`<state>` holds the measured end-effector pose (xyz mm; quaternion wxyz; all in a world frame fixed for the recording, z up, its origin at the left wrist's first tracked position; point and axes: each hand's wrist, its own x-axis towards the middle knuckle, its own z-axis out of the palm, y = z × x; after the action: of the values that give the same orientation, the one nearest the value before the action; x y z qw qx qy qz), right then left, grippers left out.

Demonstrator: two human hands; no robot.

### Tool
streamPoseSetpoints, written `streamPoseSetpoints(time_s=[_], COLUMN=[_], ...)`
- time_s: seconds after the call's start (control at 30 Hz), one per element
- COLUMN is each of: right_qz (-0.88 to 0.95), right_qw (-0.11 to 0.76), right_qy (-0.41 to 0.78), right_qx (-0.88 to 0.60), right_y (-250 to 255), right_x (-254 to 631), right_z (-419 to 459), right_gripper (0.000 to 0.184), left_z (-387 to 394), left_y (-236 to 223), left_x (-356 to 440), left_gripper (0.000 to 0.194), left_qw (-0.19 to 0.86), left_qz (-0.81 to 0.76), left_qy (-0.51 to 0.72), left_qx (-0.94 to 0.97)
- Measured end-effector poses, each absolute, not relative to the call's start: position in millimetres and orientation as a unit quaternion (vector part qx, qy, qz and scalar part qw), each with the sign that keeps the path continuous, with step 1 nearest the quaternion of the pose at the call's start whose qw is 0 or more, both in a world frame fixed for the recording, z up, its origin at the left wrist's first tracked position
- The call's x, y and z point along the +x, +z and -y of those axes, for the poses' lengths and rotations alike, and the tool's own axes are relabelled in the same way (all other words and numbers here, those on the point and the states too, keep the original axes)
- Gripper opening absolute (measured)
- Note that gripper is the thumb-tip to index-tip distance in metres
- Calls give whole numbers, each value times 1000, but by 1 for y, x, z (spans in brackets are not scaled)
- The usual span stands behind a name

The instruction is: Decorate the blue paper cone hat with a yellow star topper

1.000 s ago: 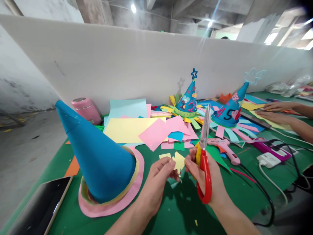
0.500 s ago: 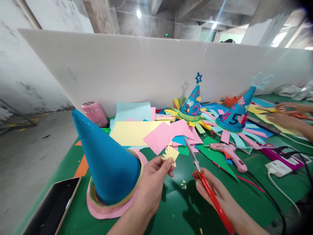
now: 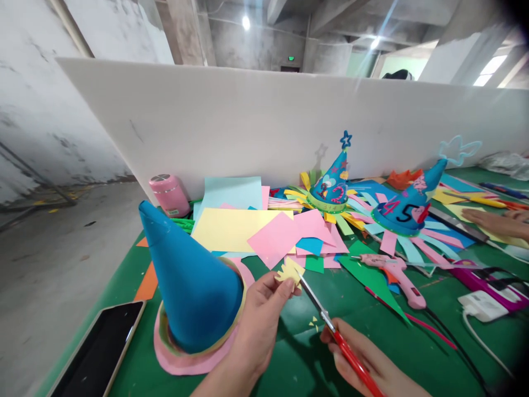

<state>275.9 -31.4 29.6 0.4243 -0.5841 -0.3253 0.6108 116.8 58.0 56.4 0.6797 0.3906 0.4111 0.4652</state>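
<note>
Between thumb and fingers, my left hand (image 3: 264, 317) pinches a small yellow paper cutout (image 3: 290, 272) with jagged, notched edges. Red-handled scissors (image 3: 326, 316) are gripped in my right hand (image 3: 361, 353), their blade tips at the right edge of the yellow cutout. A few tiny yellow scraps (image 3: 314, 322) lie on the green table below. Left of my left hand stands a blue paper cone hat (image 3: 194, 286), leaning left, on a pink brim (image 3: 182, 365) with a yellowish band.
Colored sheets (image 3: 239, 229) lie ahead. Two decorated party hats (image 3: 330, 182) stand beyond, near a pink glue gun (image 3: 397, 273) and a purple power strip (image 3: 491, 284). A phone (image 3: 99, 347) lies left, a pink canister (image 3: 169, 194) behind. Another person's hand (image 3: 496, 221) rests at far right.
The scissors have come left and down, from apart to touching the yellow cutout's edge. The camera view has shifted slightly. The other person's hands at right have moved.
</note>
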Motion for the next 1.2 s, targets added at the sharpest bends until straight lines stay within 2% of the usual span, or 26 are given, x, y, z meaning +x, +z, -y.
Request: streamPoseSetpoints(time_s=[0.27,0.5,1.0,1.2], right_qz=[375,427,386,427], right_qw=[371,394,404,397], right_qy=[625,578,637,614], right_qx=[-576,-573,-531,-532], right_y=[36,23,29,26], right_x=[277,270,263,257], right_z=[26,27,19,14], right_gripper=[52,50,44,43], left_z=[-55,-52,-55,-56], left_y=[59,62,65,63], left_x=[118,119,118,118], left_gripper=[13,13,12,13], left_qw=[679,676,671,665], left_qz=[-412,-423,-427,-439], left_qy=[461,471,490,494], left_qx=[396,378,356,348])
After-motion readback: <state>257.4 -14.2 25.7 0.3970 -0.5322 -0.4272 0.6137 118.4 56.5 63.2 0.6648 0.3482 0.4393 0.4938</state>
